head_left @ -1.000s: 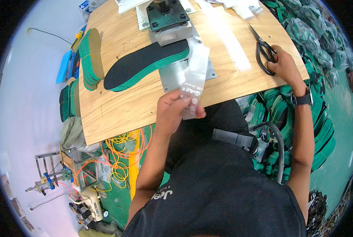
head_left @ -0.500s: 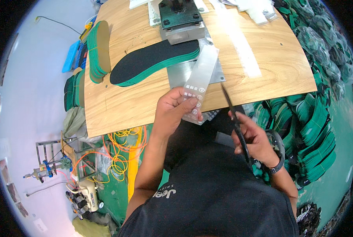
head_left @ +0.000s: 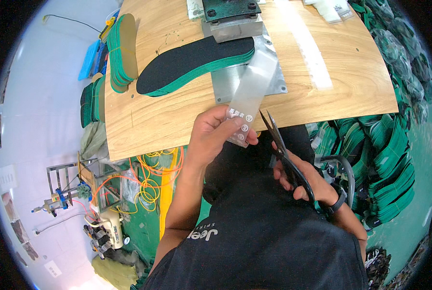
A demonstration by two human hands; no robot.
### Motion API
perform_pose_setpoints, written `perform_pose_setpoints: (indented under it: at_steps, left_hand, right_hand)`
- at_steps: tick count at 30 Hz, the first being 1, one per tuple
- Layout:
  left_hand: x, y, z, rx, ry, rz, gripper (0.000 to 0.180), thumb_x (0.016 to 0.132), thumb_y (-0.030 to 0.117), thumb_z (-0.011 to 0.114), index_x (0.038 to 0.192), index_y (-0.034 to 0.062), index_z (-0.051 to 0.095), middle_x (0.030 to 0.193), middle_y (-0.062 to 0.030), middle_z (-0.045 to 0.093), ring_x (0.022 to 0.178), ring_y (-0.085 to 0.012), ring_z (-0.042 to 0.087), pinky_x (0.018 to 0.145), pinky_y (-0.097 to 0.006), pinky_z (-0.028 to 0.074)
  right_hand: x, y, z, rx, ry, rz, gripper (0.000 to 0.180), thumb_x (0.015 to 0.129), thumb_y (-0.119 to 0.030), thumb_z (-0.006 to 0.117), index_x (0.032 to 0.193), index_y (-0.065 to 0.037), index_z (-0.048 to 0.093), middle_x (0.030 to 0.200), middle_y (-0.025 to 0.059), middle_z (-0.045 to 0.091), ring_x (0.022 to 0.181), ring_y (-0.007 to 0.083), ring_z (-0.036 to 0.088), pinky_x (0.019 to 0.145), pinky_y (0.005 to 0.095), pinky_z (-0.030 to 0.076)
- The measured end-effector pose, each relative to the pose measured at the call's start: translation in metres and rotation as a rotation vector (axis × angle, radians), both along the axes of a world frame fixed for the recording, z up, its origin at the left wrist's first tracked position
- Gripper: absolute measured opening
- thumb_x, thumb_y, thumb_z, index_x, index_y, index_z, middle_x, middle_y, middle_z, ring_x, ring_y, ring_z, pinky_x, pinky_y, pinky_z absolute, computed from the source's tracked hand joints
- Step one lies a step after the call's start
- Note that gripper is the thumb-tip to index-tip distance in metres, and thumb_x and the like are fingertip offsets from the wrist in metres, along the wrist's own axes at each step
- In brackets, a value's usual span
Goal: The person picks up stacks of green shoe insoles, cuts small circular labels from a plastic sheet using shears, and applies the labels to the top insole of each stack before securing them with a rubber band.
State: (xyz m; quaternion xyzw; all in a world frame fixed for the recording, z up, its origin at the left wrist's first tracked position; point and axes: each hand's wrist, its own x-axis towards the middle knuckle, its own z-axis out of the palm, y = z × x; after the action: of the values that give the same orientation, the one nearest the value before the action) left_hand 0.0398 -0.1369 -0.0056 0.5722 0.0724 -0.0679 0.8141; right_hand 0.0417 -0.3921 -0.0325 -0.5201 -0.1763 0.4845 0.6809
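Wooden table [head_left: 167, 121]. Black insole stack [head_left: 196, 63] with green edges lies on it, tip under metal press block [head_left: 235, 26]; grey metal plate [head_left: 274, 84] beneath. Second insole stack [head_left: 121, 50] stands on edge near table's left side. White strip [head_left: 310, 46] lies toward right. Green insole bundles [head_left: 385, 154] heaped right of table. Orange and yellow cables [head_left: 148, 179] on floor below, sewing machine [head_left: 104, 232] beside them.

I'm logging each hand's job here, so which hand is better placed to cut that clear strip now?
Right. The right hand holds the black scissors, blades open with tips at the clear strip. The left hand is busy pinching the strip's near end, holding it out for the blades.
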Motion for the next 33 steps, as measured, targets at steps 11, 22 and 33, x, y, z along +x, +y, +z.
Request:
perform_pose_setpoints:
  at_steps: [11, 22, 33]
  left_hand:
    - [-0.001, -0.010, 0.000, 0.109, 0.076, 0.262, 0.013, 0.088, 0.010, 0.059, 0.082, -0.0008, 0.062, 0.062, -0.0024, 0.056, 0.045, -0.0041, 0.043, 0.039, -0.017, 0.031]
    - [-0.010, -0.011, -0.006, 0.182, 0.004, 0.055, 0.010, 0.087, 0.009, 0.062, 0.089, -0.0012, 0.065, 0.068, -0.0027, 0.061, 0.050, -0.0048, 0.049, 0.043, -0.018, 0.037]
    - [-0.013, -0.004, 0.011, 0.456, 0.110, -0.183, 0.016, 0.086, 0.018, 0.064, 0.084, 0.0021, 0.065, 0.065, 0.0031, 0.058, 0.058, -0.0021, 0.050, 0.051, -0.019, 0.039]
  right_hand:
    - [0.012, -0.002, -0.002, -0.049, -0.050, 0.115, 0.120, 0.061, -0.053, 0.081, 0.147, -0.006, 0.011, 0.095, 0.0026, 0.054, 0.070, 0.0097, 0.047, 0.064, 0.0215, 0.042]
    - [0.026, 0.004, 0.007, -0.056, -0.205, 0.129, 0.115, 0.062, -0.055, 0.079, 0.145, -0.002, 0.019, 0.087, 0.0037, 0.055, 0.075, 0.0115, 0.050, 0.067, 0.0229, 0.043]
    - [0.029, -0.012, 0.022, -0.215, -0.389, 0.059, 0.094, 0.061, -0.061, 0.075, 0.126, 0.003, 0.051, 0.055, -0.0032, 0.048, 0.051, 0.0055, 0.046, 0.050, 0.0203, 0.036]
